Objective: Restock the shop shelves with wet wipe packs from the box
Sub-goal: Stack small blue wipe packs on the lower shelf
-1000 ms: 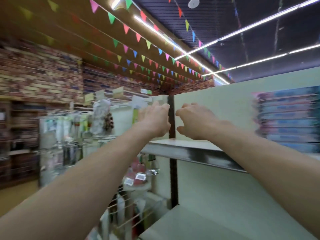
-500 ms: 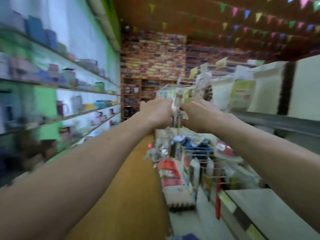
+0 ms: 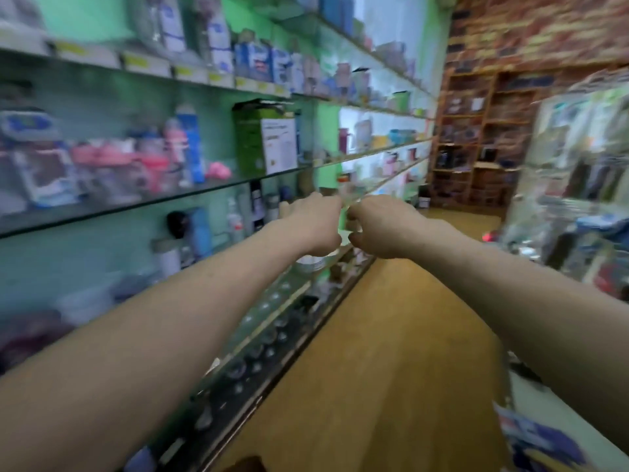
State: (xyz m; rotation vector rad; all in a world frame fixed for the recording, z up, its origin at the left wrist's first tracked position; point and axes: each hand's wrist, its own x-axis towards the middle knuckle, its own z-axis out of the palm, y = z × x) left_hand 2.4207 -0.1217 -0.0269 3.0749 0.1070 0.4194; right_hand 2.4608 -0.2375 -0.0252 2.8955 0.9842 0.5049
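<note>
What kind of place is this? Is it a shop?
Most likely a small shop. Glass shelves along the green wall hold bottles and boxes, yellow price labels line a shelf edge, and a wooden rack of goods stands at the aisle's far end.

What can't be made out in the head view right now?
Left hand and right hand, head view: fingers curl away from camera, blurred; any grip unclear.
Blue pack, bottom right: cut by frame edge, blurred; kind unclear.
Green box label: motion blur, unreadable.
</note>
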